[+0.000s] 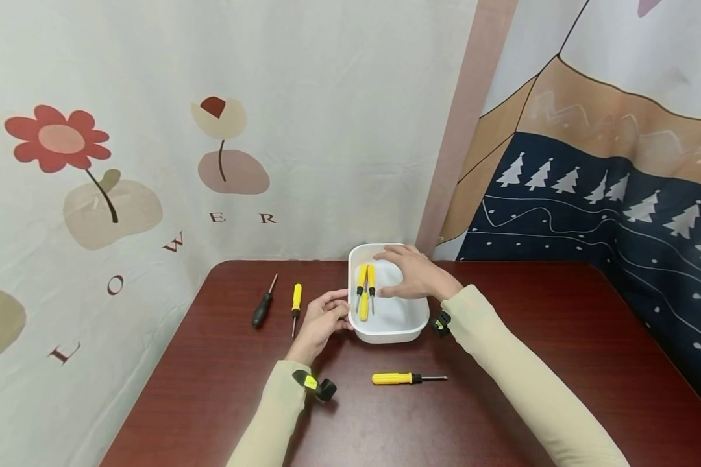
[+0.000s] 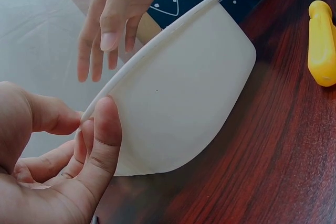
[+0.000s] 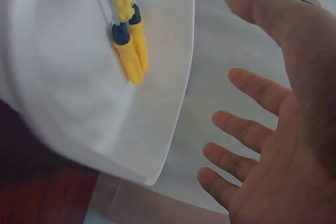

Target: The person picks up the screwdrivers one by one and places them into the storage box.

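A white plastic bin [image 1: 400,318] stands at the back of the table. My left hand [image 1: 318,324] is at its left side; in the left wrist view, thumb and fingers pinch the bin's rim [image 2: 181,18]. Three yellow-handled screwdrivers [image 1: 365,308] lie together inside, toward the left wall. Over the bin's right part is my right hand [image 1: 415,272], fingers spread and holding nothing. The right wrist view shows its palm and parted fingers [image 3: 244,129] beside the bin wall, apart from the screwdrivers [image 3: 128,59].
Left of the bin lie a black-handled screwdriver [image 1: 261,310] and a yellow one [image 1: 296,301]. Another yellow screwdriver [image 1: 394,378] lies crosswise in front of the bin. A printed curtain [image 1: 327,130] hangs behind the dark red table [image 1: 531,324].
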Demonstrator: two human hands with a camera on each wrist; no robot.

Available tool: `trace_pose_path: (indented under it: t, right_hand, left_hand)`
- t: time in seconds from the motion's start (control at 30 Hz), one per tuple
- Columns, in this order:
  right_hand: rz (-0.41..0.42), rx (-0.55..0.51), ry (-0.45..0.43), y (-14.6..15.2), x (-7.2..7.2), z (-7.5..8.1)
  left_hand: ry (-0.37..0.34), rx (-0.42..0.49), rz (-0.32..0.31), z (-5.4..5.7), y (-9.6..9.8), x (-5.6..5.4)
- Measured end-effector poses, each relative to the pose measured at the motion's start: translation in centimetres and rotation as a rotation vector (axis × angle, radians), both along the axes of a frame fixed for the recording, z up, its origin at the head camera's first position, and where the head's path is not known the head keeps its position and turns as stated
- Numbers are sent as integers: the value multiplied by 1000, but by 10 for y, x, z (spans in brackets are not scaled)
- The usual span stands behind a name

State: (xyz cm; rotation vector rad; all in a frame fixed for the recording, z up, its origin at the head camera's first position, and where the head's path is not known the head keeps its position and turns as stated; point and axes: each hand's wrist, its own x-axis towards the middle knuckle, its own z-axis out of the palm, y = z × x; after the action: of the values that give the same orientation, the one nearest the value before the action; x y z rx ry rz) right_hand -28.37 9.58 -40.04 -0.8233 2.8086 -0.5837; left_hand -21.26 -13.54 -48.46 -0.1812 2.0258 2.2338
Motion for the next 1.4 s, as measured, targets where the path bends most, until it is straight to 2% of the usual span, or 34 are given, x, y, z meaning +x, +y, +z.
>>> trace_pose_path:
  t: [0.2, 0.6, 1.03, 1.4]
  right_hand:
    - [14, -13, 38, 7, 9, -1]
    - [2, -49, 58, 18, 25, -6]
    - [-64, -99, 61, 30, 41, -11]
    - [-112, -184, 31, 42, 55, -16]
  left_hand:
    - [0, 9, 2, 1, 1, 0]
    - [-3, 5, -1, 1, 1, 1]
    - [8, 6, -4, -3, -1, -2]
    - [-6, 12, -2, -1, 0, -1]
